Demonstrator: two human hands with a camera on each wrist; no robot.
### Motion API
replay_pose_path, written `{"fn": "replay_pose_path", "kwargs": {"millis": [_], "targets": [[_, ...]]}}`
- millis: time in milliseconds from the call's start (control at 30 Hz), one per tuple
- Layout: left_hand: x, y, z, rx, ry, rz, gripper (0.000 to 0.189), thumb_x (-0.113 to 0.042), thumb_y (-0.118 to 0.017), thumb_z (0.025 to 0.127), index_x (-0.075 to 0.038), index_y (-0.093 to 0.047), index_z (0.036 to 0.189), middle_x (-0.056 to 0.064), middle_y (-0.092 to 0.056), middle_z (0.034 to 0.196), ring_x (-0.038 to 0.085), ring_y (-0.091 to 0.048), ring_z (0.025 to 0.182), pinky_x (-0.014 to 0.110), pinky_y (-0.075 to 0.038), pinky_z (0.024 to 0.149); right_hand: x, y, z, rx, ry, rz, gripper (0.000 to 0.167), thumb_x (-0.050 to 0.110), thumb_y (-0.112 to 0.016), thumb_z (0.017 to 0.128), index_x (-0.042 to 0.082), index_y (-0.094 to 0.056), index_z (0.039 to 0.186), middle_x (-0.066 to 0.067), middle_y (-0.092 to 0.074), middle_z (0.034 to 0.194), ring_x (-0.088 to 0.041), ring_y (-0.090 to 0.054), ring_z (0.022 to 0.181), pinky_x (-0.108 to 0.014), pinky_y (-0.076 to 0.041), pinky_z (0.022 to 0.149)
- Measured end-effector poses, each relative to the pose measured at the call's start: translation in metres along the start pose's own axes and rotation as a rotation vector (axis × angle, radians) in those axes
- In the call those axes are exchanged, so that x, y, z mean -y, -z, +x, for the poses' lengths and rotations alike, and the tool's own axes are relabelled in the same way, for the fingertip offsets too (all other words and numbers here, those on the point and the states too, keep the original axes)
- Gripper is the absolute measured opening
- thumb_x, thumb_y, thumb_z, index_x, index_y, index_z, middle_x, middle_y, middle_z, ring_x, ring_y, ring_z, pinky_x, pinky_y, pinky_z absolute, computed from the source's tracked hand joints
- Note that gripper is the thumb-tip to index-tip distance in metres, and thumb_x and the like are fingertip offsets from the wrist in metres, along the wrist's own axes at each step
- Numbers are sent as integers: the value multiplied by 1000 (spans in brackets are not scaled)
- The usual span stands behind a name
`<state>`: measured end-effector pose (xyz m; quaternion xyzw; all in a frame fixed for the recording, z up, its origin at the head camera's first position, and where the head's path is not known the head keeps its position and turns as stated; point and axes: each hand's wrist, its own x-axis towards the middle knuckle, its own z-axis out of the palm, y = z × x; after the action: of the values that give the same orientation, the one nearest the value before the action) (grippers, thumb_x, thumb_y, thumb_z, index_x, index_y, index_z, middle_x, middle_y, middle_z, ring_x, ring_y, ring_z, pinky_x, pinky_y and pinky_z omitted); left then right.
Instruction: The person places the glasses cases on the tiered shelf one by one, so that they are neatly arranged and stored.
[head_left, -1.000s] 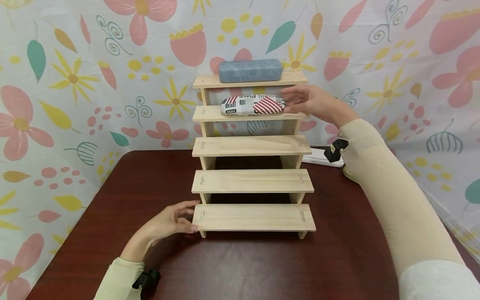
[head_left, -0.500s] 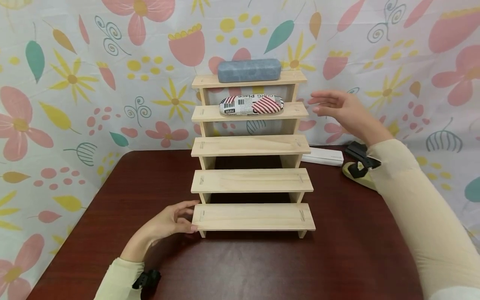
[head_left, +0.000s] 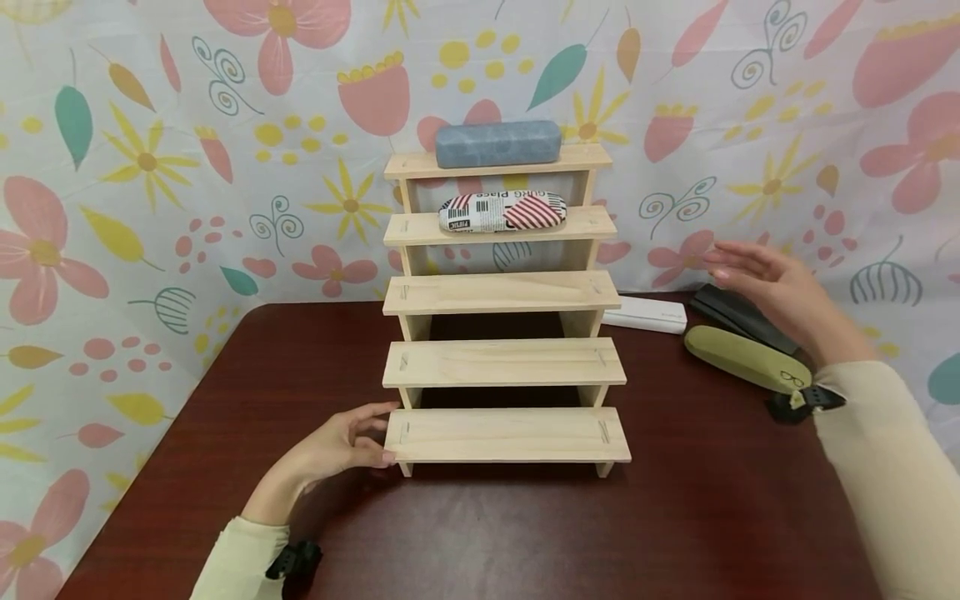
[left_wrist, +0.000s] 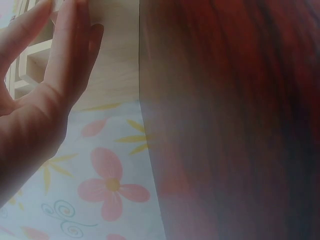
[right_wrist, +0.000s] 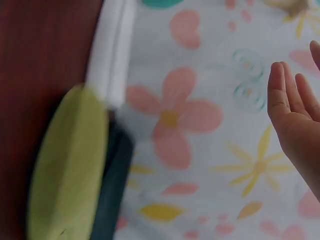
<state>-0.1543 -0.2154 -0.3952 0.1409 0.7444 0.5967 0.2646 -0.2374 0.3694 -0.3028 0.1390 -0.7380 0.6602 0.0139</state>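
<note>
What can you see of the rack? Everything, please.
The rack looks like bare pale wood with visible grain: five flat steps on side panels, climbing toward the back. Joint-like marks show near the step ends. The gaps between steps look open behind. It stands upright on the table. A blue case lies lengthwise on the top step, a printed case on the next down. The left hand touches the left end of the bottom step; the right hand is clear.
</note>
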Motion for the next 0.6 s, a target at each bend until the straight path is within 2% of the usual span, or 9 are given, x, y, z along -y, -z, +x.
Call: {"fn": "replay_pose_path", "kwargs": {"millis": [200, 267, 400, 500, 600], "targets": [[-1, 0, 0, 0, -3, 0, 82, -2, -74, 82, 6, -26, 148, 27, -49, 129, 25, -67, 92, 38, -56, 81, -24, 26, -28, -53, -17, 159, 49, -4, -52, 96, 9, -42, 143, 6, -64, 122, -3, -61, 107, -11, -46, 88], [-1, 0, 0, 0, -4, -3, 81, -2, -74, 82, 6, -26, 148, 27, -49, 129, 25, -67, 92, 39, -55, 81, -30, 36, -36, -62, -65, 127, 53, -2, -52, 97, 11, -37, 147, 9, -61, 124, 0, -59, 109, -9, -43, 90], [0, 0, 0, 0, -4, -4, 81, -2, -74, 82, 6, -27, 147, 27, -49, 129, 25, -67, 92, 40, -56, 81, -45, 54, -54, -57, -155, -7, 59, 6, -50, 100, 17, -26, 153, 16, -52, 130, 8, -49, 114, -7, -35, 93], [0, 0, 0, -3, 0, -6, 81, -2, -74, 82, 5, -27, 147, 27, -48, 129, 25, -67, 92, 41, -56, 81, -58, 66, -64, -57, -165, -4, 58, 6, -48, 101, 19, -25, 152, 17, -50, 129, 8, -46, 115, -7, -35, 92], [-1, 0, 1, -3, 2, -10, 81, -1, -74, 82, 5, -27, 148, 28, -48, 130, 25, -67, 92, 41, -55, 81, -70, 76, -72, -69, -143, 80, 57, 0, -46, 100, 17, -26, 151, 18, -55, 126, 8, -49, 113, -6, -39, 88]]}}
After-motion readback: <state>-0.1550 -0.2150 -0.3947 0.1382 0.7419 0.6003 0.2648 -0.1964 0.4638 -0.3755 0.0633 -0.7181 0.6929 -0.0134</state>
